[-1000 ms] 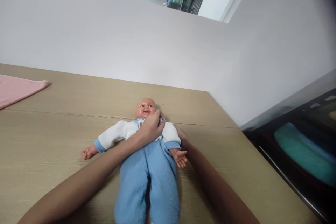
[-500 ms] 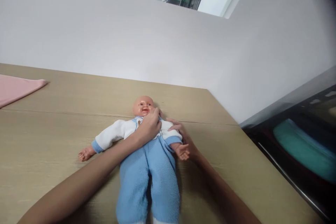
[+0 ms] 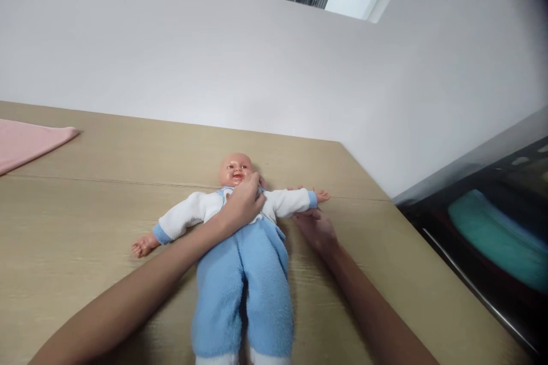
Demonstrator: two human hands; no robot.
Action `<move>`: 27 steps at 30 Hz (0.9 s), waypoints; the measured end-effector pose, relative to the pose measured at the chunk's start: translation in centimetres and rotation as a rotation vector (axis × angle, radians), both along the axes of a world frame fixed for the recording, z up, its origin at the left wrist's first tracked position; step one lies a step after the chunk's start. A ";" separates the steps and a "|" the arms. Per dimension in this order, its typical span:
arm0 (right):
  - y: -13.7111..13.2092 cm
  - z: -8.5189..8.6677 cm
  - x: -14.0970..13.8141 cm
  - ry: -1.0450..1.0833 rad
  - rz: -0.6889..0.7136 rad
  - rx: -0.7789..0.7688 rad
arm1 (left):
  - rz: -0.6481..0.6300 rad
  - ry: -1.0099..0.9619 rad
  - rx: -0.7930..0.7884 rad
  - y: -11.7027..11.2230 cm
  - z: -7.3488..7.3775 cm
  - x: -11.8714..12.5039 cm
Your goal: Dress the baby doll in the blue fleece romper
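A baby doll (image 3: 240, 251) in a white top and blue fleece overalls lies on its back on the wooden table (image 3: 107, 205), head away from me. My left hand (image 3: 243, 205) rests on its chest below the chin, fingers curled and pinching the clothing at the collar. My right hand (image 3: 314, 225) is under the doll's outstretched arm, holding the sleeve near the wrist. The doll's other arm lies spread to the left.
A pink cloth (image 3: 29, 142) lies at the table's far left. A white wall (image 3: 257, 68) runs along the back and right. A dark bin (image 3: 492, 228) with a teal item inside stands at the right, beyond the table edge.
My right hand has pulled the doll's arm from beside its body out to the right, so it now lies stretched sideways. The left hand stays on the chest.
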State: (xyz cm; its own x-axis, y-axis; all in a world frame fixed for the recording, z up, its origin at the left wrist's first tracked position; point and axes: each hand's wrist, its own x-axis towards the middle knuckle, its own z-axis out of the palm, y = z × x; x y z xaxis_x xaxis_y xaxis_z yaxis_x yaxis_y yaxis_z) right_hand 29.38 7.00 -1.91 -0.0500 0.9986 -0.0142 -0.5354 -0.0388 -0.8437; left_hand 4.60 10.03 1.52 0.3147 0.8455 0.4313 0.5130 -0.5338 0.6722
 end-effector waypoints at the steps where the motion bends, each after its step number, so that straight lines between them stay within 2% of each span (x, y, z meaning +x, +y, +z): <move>1: -0.1 -0.1 0.3 -0.020 -0.013 -0.025 | 0.000 -0.006 -0.007 -0.1 0.0 0.0; 8: -0.7 -0.3 3.6 -0.091 -0.052 -0.122 | -0.039 0.051 0.052 -1.2 0.6 -0.8; 11: -1.2 -0.4 5.6 -0.101 -0.026 -0.149 | -0.013 0.120 0.134 -3.2 1.3 -2.7; 13: -1.4 -0.4 6.6 -0.114 -0.008 -0.153 | 0.042 0.124 0.167 -5.0 1.7 -4.5; 15: -1.4 -0.5 7.0 -0.190 -0.048 -0.130 | 0.115 0.088 0.167 -7.1 1.5 -6.3; 17: -1.0 -0.5 6.7 -0.308 -0.148 -0.086 | 0.221 0.039 0.149 -9.3 0.8 -8.0; 20: -0.7 -0.3 5.6 -0.459 -0.331 -0.013 | 0.368 0.004 0.058 -12.3 -1.0 -9.9; 23: -2.0 0.7 3.9 -0.590 -0.480 0.069 | 0.396 -0.001 -0.064 -14.3 -2.7 -11.3; 25: -3.9 1.8 2.2 -0.708 -0.475 0.158 | 0.361 -0.017 -0.168 -14.9 -3.2 -11.9; 26: -4.9 2.3 1.3 -0.777 -0.413 0.218 | 0.335 -0.039 -0.225 -15.0 -3.3 -12.1; 27: -5.9 2.8 0.2 -0.889 -0.292 0.310 | 0.306 -0.068 -0.281 -14.9 -3.3 -12.2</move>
